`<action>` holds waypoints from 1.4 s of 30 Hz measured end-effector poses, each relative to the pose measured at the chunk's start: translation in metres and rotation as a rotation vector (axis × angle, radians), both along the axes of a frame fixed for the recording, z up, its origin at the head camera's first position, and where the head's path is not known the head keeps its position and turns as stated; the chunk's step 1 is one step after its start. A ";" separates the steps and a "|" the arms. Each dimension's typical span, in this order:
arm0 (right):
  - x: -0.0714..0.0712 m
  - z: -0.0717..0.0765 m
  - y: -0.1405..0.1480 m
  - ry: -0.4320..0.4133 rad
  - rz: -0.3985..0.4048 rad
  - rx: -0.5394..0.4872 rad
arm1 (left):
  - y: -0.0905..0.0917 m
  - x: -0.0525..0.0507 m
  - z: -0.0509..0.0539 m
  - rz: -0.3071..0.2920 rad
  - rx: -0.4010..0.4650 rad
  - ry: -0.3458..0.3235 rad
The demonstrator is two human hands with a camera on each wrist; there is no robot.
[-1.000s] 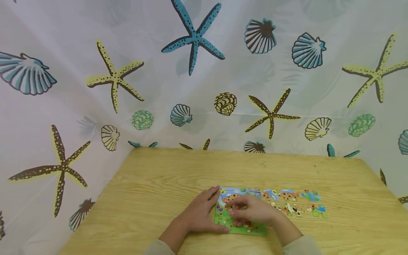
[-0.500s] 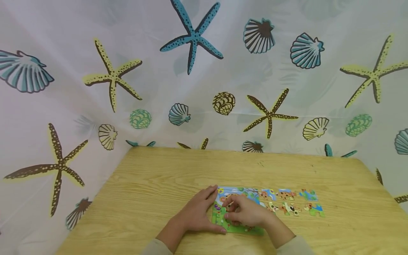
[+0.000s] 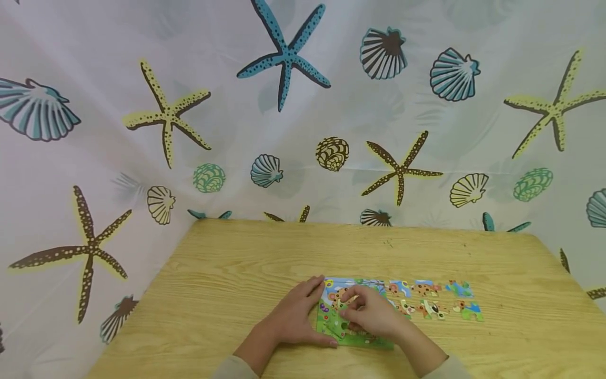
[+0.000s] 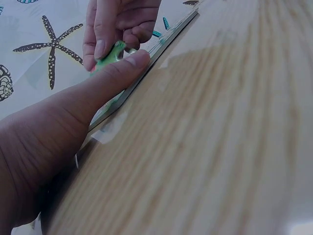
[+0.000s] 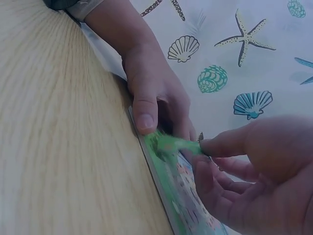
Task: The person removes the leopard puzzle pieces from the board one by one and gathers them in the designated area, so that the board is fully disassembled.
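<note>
A colourful puzzle board lies on the wooden table, showing a spotted animal on green and blue. My left hand rests along its left side, fingers at the far corner and thumb straight along the near edge. Over the lower left of the board, my right hand pinches a green puzzle piece between thumb and fingers. In the right wrist view the piece is tilted, one end close to the left thumb. Part of the board is hidden under the right hand.
To the right of the board, loose puzzle pieces lie in two rows, among them a blue and green piece and a corner-like piece. A white curtain printed with shells and starfish encloses the table's back and sides.
My right hand has shifted slightly left, then back right over the board; the green puzzle piece now shows below its fingertips. My left hand stays on the board's left side.
</note>
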State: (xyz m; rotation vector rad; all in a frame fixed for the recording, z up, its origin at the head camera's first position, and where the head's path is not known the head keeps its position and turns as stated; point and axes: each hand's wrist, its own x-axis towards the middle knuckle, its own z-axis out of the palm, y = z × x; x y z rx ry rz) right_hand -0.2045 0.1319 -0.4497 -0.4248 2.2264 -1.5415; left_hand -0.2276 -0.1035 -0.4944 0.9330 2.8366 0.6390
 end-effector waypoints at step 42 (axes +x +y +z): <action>0.033 -0.016 0.124 -0.104 -0.055 -0.012 | 0.001 0.001 0.001 0.000 -0.027 0.000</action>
